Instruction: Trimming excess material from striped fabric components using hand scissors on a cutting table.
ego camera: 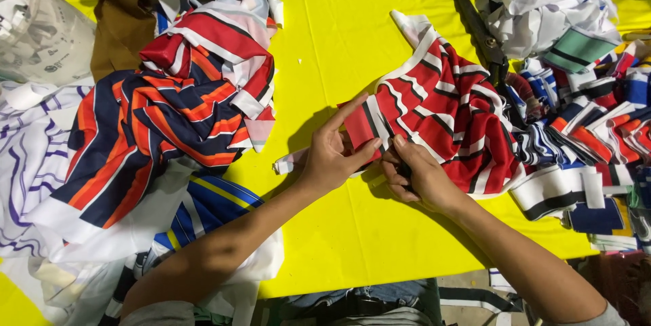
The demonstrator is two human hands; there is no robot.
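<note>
My left hand (pixel 332 156) and right hand (pixel 413 173) pinch the red striped cloth (pixel 441 106), whose long axis runs diagonally up-right, away from both.

A clear plastic bag (pixel 37 24) – printed, crumpled – sits top left.

A bright yellow worktop (pixel 339 41) is filling the middle of the frame. A red, white and black striped fabric piece (pixel 441 106) is lying at centre right, a heap of navy, orange and red striped fabric (pixel 169 109) at left, striped collar strips (pixel 597 129) piling along the right edge, and scissors (pixel 478 28) are resting at upper right.
</note>
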